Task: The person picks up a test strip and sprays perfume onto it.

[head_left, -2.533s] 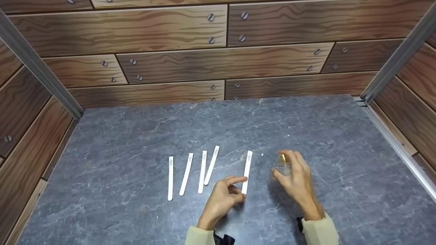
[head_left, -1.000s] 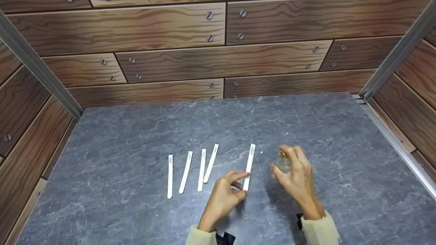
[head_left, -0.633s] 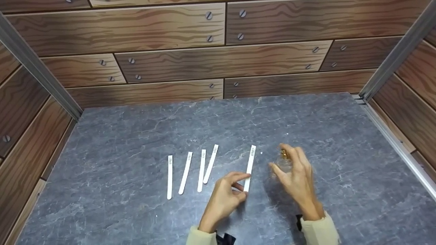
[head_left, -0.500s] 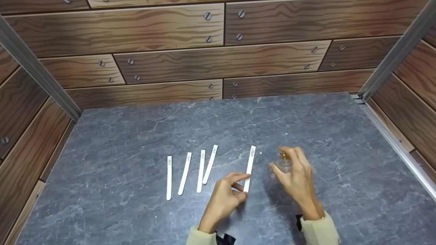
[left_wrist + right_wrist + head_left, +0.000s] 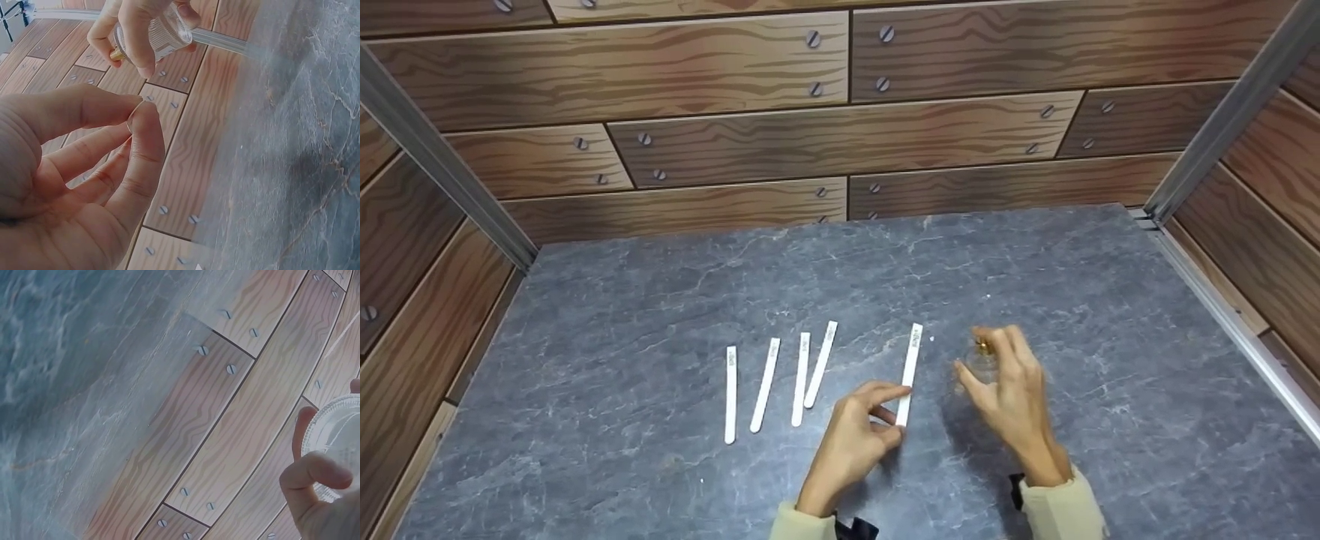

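In the head view my left hand pinches the lower end of a white paper test strip between thumb and fingers. The strip leans slightly right, its printed end pointing away from me. To its right, my right hand grips a clear ribbed-glass perfume bottle with a gold spray nozzle. The index finger lies over the nozzle top. In the left wrist view the strip shows edge-on as a thin line, with the bottle beyond. The right wrist view catches the round glass base.
Several more white strips lie left of my left hand on the grey marbled table; two of them nearly touch. Wood-patterned panels and metal rails border the table.
Since the earliest frame, the left hand has moved a little right and the strip with it. The right hand keeps holding the bottle, its index finger shifting slightly at the nozzle.
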`<state>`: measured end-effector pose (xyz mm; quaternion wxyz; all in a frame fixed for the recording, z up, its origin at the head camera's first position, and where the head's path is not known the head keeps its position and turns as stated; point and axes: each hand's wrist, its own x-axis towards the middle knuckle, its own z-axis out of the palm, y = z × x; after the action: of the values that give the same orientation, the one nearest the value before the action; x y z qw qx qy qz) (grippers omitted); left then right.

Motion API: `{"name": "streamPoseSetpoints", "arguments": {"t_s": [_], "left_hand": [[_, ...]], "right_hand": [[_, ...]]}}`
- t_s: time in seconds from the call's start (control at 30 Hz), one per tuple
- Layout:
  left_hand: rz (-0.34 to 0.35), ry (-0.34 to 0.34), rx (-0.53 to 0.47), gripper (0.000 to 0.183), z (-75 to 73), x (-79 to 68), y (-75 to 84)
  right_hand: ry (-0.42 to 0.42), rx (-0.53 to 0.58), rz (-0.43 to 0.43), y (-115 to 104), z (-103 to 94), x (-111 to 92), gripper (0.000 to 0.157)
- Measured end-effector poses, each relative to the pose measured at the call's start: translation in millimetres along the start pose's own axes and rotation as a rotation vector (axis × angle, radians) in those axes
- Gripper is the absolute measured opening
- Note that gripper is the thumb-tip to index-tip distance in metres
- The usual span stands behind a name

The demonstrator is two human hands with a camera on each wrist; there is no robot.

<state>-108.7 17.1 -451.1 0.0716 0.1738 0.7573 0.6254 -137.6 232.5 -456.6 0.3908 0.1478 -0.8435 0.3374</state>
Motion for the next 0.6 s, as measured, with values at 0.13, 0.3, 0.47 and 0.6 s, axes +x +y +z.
{"name": "streamPoseSetpoints", "arguments": {"t_s": [0.13,0.3,0.47,0.6], "left_hand": [[0.004,0.009,-0.004,0.052,-0.8,-0.5,-0.7],[0.01,0.025,-0.001,0.052,-1.5,2.3,-1.2],[-0.012,0.04,0.003,0.05,-3.1,4.4,-4.2],[-0.038,0.062,-0.032,0.048,-4.2,9.4,-5.8]], "right_hand": [[0.003,-0.012,0.001,-0.8,0.8,0.3,0.04],[0.025,-0.017,0.025,-0.3,-3.9,3.8,0.047],[0.058,-0.007,0.05,-1.2,-11.9,5.7,0.051],[0.065,0.004,0.059,-1.7,-15.6,6.6,0.05]]}}
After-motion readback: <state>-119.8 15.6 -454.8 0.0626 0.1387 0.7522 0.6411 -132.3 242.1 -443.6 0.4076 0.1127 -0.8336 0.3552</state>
